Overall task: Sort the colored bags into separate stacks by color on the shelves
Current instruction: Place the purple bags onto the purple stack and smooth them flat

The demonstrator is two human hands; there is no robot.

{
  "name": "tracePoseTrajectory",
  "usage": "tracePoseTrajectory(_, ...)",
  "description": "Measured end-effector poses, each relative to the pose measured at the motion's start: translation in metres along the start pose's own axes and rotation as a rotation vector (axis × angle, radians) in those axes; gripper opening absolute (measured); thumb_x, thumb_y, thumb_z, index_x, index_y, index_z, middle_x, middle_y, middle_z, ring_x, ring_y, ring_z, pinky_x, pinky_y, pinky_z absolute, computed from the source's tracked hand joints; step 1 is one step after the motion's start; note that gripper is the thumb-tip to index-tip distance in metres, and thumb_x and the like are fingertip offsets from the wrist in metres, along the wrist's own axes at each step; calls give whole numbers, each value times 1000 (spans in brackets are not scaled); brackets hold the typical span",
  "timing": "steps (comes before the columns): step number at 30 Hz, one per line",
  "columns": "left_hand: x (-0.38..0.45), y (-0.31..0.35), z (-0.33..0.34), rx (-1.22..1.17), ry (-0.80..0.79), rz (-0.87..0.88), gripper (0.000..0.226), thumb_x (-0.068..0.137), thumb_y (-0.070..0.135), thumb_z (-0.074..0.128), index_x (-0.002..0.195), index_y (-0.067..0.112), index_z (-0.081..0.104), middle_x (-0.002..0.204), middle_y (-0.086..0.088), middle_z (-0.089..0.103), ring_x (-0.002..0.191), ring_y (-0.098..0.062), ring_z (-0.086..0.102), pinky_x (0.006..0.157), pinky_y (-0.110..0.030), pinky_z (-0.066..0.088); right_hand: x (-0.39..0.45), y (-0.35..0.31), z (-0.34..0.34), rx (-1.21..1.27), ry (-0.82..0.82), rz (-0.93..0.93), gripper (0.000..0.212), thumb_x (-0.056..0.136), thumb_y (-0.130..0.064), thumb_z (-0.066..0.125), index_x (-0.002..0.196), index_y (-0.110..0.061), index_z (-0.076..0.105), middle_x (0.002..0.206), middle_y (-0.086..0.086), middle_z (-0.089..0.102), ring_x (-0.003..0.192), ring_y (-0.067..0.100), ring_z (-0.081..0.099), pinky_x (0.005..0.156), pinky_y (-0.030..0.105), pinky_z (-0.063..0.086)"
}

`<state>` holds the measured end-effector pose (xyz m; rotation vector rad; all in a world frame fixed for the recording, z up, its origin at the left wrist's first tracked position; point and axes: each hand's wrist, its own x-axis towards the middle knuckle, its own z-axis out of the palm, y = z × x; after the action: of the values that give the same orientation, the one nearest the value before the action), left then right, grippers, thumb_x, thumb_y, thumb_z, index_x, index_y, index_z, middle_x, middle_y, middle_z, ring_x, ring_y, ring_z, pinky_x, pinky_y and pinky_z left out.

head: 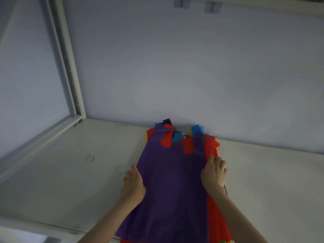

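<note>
— Where's the purple bag [168, 181]?

— Top of the mixed pile on the white shelf [70, 163], stretched between both sets of fingers. Left hand [133, 183] grips its left edge, thumb on top, fingers curled under.

— And the right hand [214, 171]?

— Fingers [211, 159] curled over the right edge, pinching purple where the red bag [214, 148] shows just beyond the fingertips. Blue handles [196, 128] poke out past them, at the wall [192, 67].

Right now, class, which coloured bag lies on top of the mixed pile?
The purple fabric bag: it covers the red bags beneath, and both hands grip its side edges.
</note>
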<state>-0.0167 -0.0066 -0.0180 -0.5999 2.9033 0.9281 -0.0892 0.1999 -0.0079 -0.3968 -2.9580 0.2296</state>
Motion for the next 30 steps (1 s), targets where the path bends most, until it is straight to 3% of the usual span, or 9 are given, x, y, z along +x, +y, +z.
tracePoseTrajectory(3, 0, -2, -2, 25, 12, -35, 66, 91, -3, 43, 147, 6, 9, 138, -16, 36, 126, -29, 43, 103, -32, 39, 0, 2, 2, 2, -35, 47, 42, 92, -22, 47, 130, -5, 42, 137, 15, 39, 127, 30, 36, 104, 36, 35)
tracePoseTrajectory(7, 0, -6, -4, 35, 6, -41, 63, 92, -3, 41, 147, 5, 12, 138, -16, 36, 127, -29, 43, 104, -30, 38, 1, 1, 4, 251, -277, 148, 55, 92, -31, 51, 134, 1, 35, 139, 20, 42, 131, 35, 40, 105, 39, 37)
tracePoseTrajectory(11, 3, -15, -5, -10, -17, -47, 60, 91, -3, 42, 145, 4, 18, 137, -17, 40, 125, -30, 46, 104, -32, 39, 0, -13, 5, 352, -430, 213, 58, 89, -29, 55, 134, 2, 38, 138, 19, 46, 130, 36, 43, 103, 38, 39)
tracePoseTrajectory(15, 10, -32, -12, -82, -39, -68, 37, 94, 3, 41, 130, -1, 38, 130, -19, 50, 119, -33, 53, 102, -40, 44, 1, -34, 6, 442, -429, 298, 52, 90, -10, 48, 135, 7, 27, 140, 23, 41, 131, 38, 41, 104, 38, 37)
tracePoseTrajectory(18, 16, -46, -22, -89, -63, -69, 31, 94, 5, 41, 124, -2, 44, 128, -18, 54, 117, -32, 55, 100, -38, 45, -6, -51, 6, 428, -417, 268, 49, 92, -4, 43, 135, 9, 23, 142, 27, 38, 132, 40, 40, 104, 39, 37)
tracePoseTrajectory(22, 32, -66, -50, -127, -70, -50, 31, 94, 7, 40, 125, 1, 41, 124, -18, 56, 113, -32, 57, 96, -36, 47, -15, -91, 1, 455, -381, 131, 48, 93, -2, 40, 137, 6, 23, 137, 31, 41, 125, 44, 45, 97, 40, 41)
tracePoseTrajectory(25, 52, -91, -85, -98, -73, -40, 35, 95, 10, 38, 129, 4, 38, 123, -17, 57, 112, -31, 58, 96, -37, 48, -15, -137, 0, 447, -380, 74, 58, 94, -3, 40, 145, 3, 14, 142, 28, 37, 130, 41, 41, 101, 38, 38)
tracePoseTrajectory(30, 79, -138, -141, -45, -71, -67, 37, 95, 11, 37, 132, 3, 37, 127, -17, 55, 113, -29, 56, 96, -36, 46, -24, -216, -1, 518, -388, -4, 51, 94, 0, 37, 142, 9, 20, 143, 30, 36, 131, 40, 39, 101, 35, 37)
